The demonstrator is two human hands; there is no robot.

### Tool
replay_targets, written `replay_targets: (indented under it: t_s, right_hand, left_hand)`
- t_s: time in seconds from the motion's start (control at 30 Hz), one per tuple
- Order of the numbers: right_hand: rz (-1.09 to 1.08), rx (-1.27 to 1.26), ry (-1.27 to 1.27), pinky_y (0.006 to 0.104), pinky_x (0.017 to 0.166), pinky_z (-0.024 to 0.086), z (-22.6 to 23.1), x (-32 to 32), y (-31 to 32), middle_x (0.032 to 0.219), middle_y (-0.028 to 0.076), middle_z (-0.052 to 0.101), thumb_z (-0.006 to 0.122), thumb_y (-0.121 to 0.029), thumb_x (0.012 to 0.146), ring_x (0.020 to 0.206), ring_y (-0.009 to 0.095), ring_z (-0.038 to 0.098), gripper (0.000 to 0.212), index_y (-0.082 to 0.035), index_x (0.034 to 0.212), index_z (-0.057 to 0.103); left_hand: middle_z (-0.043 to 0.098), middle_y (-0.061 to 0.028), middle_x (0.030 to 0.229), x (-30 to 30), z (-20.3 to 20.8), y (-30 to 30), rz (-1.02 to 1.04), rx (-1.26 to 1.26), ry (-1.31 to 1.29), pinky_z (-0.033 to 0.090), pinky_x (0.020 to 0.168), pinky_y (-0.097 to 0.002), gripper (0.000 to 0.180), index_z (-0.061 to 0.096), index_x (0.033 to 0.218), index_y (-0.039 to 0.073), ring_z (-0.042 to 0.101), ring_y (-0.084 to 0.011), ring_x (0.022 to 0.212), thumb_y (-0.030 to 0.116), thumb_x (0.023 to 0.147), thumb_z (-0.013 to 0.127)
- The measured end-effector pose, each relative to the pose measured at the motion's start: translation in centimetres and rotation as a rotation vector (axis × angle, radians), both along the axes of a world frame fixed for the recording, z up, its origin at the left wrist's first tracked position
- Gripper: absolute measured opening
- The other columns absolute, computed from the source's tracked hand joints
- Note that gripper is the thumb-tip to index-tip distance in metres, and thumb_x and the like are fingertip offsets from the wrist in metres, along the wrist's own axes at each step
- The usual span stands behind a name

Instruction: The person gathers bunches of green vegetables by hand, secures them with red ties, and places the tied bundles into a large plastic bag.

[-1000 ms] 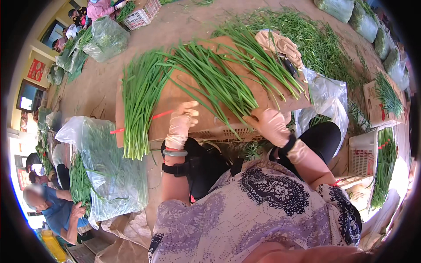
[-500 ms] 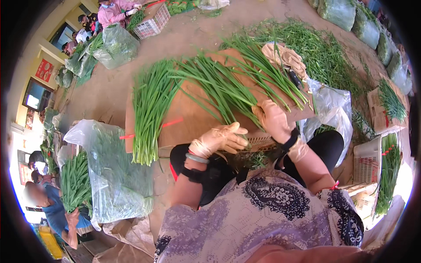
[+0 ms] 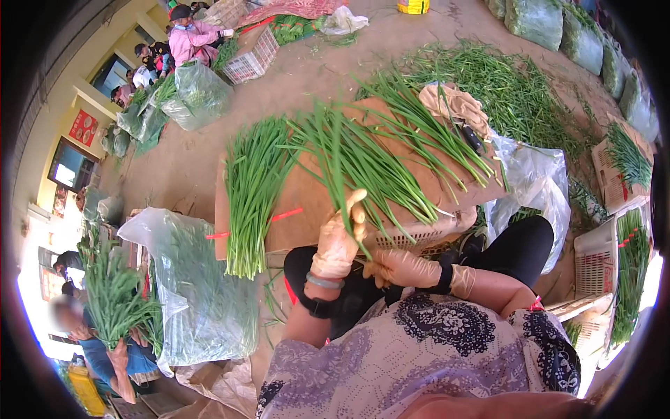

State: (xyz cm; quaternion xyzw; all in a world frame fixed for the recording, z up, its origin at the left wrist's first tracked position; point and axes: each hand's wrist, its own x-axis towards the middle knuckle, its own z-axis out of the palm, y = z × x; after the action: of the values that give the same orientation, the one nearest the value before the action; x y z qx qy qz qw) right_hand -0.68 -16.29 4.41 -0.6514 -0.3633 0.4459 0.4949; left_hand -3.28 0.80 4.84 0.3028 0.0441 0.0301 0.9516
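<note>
My gloved left hand (image 3: 336, 244) is closed round a few garlic chives (image 3: 338, 164), their leaves pointing up and away. At the pale lower ends of these stems, my gloved right hand (image 3: 408, 269) pinches with bent fingers. Both hands are over my lap, at the near edge of a brown board (image 3: 301, 192). On the board, a thick bundle of chives (image 3: 255, 202) lies at the left across a red tie strip (image 3: 287, 214). A loose pile (image 3: 384, 174) spreads in the middle, and another row (image 3: 436, 136) lies to the right.
A black-handled knife (image 3: 472, 140) and a beige cloth (image 3: 453, 105) lie at the board's right end. Clear plastic bags flank me, one filled with greens (image 3: 202, 293). Loose leaves (image 3: 509, 91) cover the floor beyond. A co-worker (image 3: 112, 356) holds greens at the left.
Both hands have drawn back from the middle pile toward my lap. My left hand, earlier spread, now grips a few chives upright; my right hand has come down to their lower ends.
</note>
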Motion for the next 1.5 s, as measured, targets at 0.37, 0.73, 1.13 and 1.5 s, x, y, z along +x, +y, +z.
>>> replay_targets:
  t_s: [0.37,0.73,1.13,1.5]
  right_hand:
    - [-0.013,0.379,0.304,0.0227,0.055,0.043,4.0,6.7,0.5,0.106,0.007,0.063,0.058,-0.014,0.087,0.066,0.009,0.053,0.008,-0.007,0.089,0.06]
    - [-0.53,0.386,0.591,0.0162,0.046,0.035,2.7,9.6,-1.5,0.105,0.005,0.065,0.046,-0.015,0.094,0.067,0.004,0.052,0.017,-0.006,0.097,0.061]
    - [-0.756,0.452,0.762,0.0109,0.035,0.026,0.3,11.6,-4.5,0.09,-0.002,0.06,0.043,-0.019,0.095,0.055,-0.001,0.044,0.036,0.002,0.124,0.047]
    - [-0.653,0.355,0.41,0.014,0.036,0.02,3.8,9.5,-2.1,0.054,-0.01,0.038,0.044,-0.02,0.096,0.041,-0.002,0.03,0.043,0.002,0.133,0.04]
  left_hand:
    - [0.056,-0.002,0.06,-5.0,2.6,0.8,0.083,0.869,0.443,0.037,0.039,-0.0216,0.024,0.061,0.103,0.007,0.048,-0.0087,0.043,0.024,0.096,0.047]
    - [0.059,-0.003,0.066,-6.6,0.6,0.5,-0.183,0.837,0.423,0.035,0.04,-0.0195,0.022,0.059,0.105,0.008,0.05,-0.0081,0.047,0.024,0.095,0.047]
    - [0.06,-0.0013,0.079,-7.5,0.3,-3.7,-0.424,0.68,0.279,0.042,0.055,-0.0214,0.026,0.059,0.104,0.003,0.052,-0.0066,0.06,0.025,0.091,0.056]
    - [0.053,0.0013,0.067,-8.1,1.5,-2.4,-0.53,0.878,0.303,0.039,0.05,-0.0226,0.021,0.061,0.097,0.003,0.046,-0.0069,0.052,0.023,0.088,0.059]
